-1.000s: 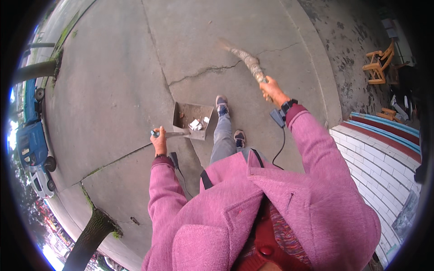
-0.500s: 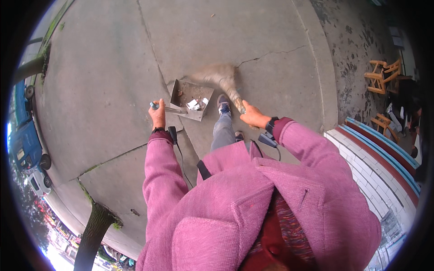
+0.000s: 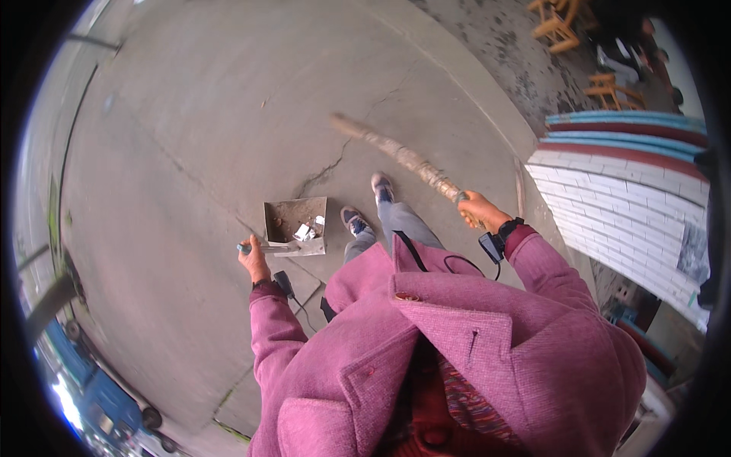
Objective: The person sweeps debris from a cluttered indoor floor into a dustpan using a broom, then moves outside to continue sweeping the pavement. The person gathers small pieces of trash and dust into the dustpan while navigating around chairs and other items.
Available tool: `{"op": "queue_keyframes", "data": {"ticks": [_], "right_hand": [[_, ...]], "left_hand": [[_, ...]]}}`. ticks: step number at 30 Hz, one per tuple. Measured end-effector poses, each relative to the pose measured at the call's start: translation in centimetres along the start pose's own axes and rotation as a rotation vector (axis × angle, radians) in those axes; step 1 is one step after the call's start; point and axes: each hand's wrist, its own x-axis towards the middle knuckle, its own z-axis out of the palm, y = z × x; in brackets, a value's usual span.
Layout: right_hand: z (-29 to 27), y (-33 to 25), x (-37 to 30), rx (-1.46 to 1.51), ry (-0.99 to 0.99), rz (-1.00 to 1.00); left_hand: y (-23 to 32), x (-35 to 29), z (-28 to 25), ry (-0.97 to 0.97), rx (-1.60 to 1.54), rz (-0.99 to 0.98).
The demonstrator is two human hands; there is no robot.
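Note:
My left hand [image 3: 254, 260] is closed around the handle of a box-shaped metal dustpan [image 3: 314, 247], just left of my feet. Crumpled white paper scraps [image 3: 304, 231] and brown dirt lie inside the pan. Off to the right, my right hand [image 3: 484, 212] grips a broom [image 3: 411, 160] by its handle end. The broom slants forward and left, seen as a narrow, slightly blurred shape, its far end apart from the dustpan. Whether that end touches the ground I cannot tell.
Cracked concrete [image 3: 228, 114] spreads ahead. At right stands a low white-tiled wall [image 3: 609, 198] with blue and red stepped edges. Beyond it are wooden stools [image 3: 554, 27] and seated people. A tree trunk [image 3: 49, 305] and a blue vehicle [image 3: 99, 392] show at left.
The broom has swung away from the dustpan toward the right, my right hand moving outward with it. Both my shoes now show, and the view has turned. The left hand keeps its hold.

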Motion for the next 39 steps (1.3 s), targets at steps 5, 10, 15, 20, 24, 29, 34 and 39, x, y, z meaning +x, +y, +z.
{"op": "queue_keyframes", "data": {"ticks": [5,10,15,20,24,29,34,39], "right_hand": [[-2.9,10.1,2.5,0.372,0.128,-0.273],[-6.3,9.6,13.1,0.623,0.172,-0.615],[-5.0,-0.6,18.6,-0.158,0.393,-0.741],[5.3,-5.9,15.2,0.745,0.225,0.066],[4.9,-9.5,12.1,0.636,-0.059,0.001],[-2.4,-12.9,9.4,0.648,0.004,-0.073],[-5.2,-18.3,12.1,0.486,0.118,-0.185],[-0.2,-24.9,20.7,0.411,0.371,-0.199]], "left_hand": [[-1.8,0.0,0.4,-0.007,0.108,-0.062],[0.2,3.5,4.2,-0.133,0.152,0.032],[5.6,8.7,11.0,-0.166,0.225,0.104],[7.6,9.4,14.9,-0.163,0.265,-0.002],[8.5,10.0,17.7,-0.206,0.205,0.108],[9.1,9.9,18.5,-0.185,0.221,0.091],[9.7,10.1,18.5,-0.197,0.2,0.083],[9.8,10.2,19.3,-0.148,0.211,0.053]]}}
